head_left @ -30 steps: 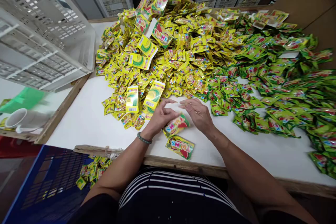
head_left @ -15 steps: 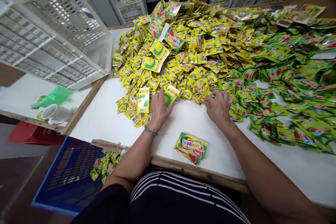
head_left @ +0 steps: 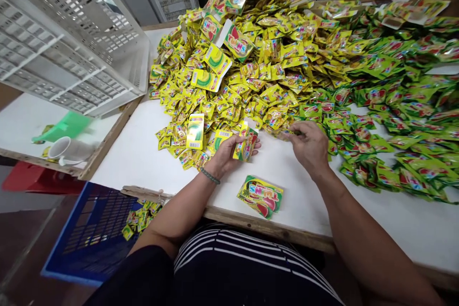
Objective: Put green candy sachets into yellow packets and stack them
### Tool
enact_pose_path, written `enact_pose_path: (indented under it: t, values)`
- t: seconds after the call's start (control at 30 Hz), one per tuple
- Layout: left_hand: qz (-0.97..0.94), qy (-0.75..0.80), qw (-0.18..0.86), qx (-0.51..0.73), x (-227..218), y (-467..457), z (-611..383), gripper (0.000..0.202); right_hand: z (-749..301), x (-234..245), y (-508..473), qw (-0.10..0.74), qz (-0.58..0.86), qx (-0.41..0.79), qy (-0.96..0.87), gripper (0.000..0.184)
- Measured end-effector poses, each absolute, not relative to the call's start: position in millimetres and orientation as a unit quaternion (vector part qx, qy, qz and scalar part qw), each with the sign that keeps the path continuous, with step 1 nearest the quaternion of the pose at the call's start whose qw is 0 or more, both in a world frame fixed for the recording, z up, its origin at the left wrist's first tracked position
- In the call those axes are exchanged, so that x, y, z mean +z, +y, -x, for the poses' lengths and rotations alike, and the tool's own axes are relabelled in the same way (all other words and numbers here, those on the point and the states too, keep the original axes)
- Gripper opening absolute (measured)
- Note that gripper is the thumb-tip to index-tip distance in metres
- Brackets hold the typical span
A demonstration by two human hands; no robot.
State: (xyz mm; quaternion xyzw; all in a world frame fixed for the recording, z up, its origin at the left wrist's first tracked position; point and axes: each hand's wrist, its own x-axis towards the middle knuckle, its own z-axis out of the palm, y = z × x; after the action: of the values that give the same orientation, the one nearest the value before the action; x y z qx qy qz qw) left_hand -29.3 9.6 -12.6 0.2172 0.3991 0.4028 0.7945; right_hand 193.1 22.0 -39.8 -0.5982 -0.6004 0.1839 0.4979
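Observation:
My left hand [head_left: 229, 155] is closed around a small open candy box [head_left: 246, 141], yellow and green with a watermelon print, its white flap up. At the front edge of the packet heap, my right hand [head_left: 311, 148] pinches a small yellow candy packet [head_left: 284, 135], partly hidden by the fingertips. Between my forearms a flat green and yellow carton [head_left: 261, 196] lies on the white table. Left of my left hand, another yellow box [head_left: 195, 131] rests on the packets, and one more yellow box [head_left: 222, 138] lies just behind the fingers.
Yellow packets [head_left: 279, 52] are heaped at the back, green packets [head_left: 376, 134] to the right. A white plastic crate [head_left: 82, 48] stands tilted at the left, with a white mug [head_left: 73, 150] and green scoop [head_left: 64, 126] before it. A blue crate [head_left: 86, 239] holding packets sits below the table edge.
My left hand has lifted a candy box off the packets and turned it upright toward me. My right hand has shifted slightly right, its fingers closing at the heap's edge.

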Motion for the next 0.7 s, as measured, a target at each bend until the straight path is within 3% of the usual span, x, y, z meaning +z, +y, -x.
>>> enact_pose_path:
  t: [0.2,0.4,0.7]
  values:
    - [-0.245,0.374,0.815,0.370,-16.2,4.8,15.7,0.028,-173.7,-27.3,22.0,0.625,0.531,0.375,-0.432,0.038]
    - [-0.358,0.409,0.777,0.317,-7.3,-1.6,10.6,0.048,-177.4,-26.6,19.4,0.536,0.499,0.443,-0.517,0.037]
    - [-0.466,0.454,0.700,0.295,-9.1,3.1,14.3,0.045,-186.6,-31.6,16.7,0.454,0.514,0.426,-0.590,0.026]
